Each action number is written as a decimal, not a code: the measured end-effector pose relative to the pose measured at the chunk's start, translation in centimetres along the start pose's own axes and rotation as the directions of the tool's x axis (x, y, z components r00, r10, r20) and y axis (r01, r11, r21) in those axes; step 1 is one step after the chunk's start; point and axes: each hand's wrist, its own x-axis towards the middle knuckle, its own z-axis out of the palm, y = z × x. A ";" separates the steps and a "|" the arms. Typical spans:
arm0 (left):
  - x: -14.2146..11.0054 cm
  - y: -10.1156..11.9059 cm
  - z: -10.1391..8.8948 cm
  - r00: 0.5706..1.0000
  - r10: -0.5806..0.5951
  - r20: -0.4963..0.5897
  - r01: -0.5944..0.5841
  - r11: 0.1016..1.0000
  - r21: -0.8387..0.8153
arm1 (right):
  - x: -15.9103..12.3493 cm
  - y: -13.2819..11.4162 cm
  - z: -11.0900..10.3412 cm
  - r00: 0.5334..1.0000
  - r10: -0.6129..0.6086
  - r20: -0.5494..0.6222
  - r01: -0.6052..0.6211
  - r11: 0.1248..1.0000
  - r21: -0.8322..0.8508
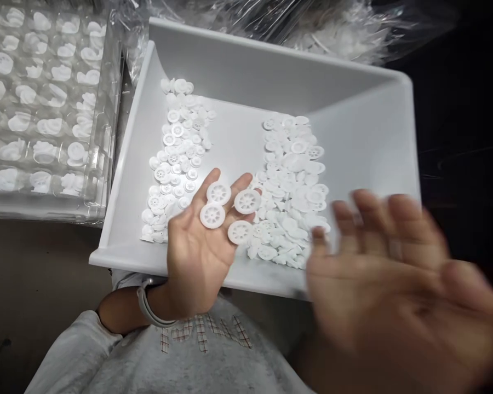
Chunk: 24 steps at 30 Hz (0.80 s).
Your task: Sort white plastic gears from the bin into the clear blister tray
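My left hand [203,249] is palm up over the front of a light grey plastic bin [240,60]. Several white spoked plastic wheels [212,215] lie on its fingers, which are spread a little apart. At the right, close to the camera, my right hand [394,290] is turned palm up with its fingers apart; it is blurred by motion and shows nothing in it. Inside the bin, a pile of small white wheels [177,130] lies along the left side. A second pile of white wheels and discs [287,191] sits right of the middle, partly behind my left fingers.
Left of the bin stands a clear plastic tray [101,164] with rows of pockets holding white parts. Crumpled clear plastic bags [345,33] lie behind the bin's back wall. A dark surface [464,137] is at the right.
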 end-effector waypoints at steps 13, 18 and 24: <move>-1.5 1.7 0.3 0.793 0.421 0.441 -0.524 0.100 0.846 | -2.3 5.7 3.7 0.695 0.110 0.711 -0.370 0.902 0.222; -1.7 2.6 -1.1 0.782 0.479 0.399 -0.579 0.320 0.750 | -2.6 5.6 4.1 0.631 0.141 0.763 -0.478 0.845 0.240; -1.3 3.3 -2.8 0.799 0.458 0.389 -0.572 0.385 0.724 | -2.7 4.9 4.5 0.579 0.108 0.808 -0.567 0.766 0.304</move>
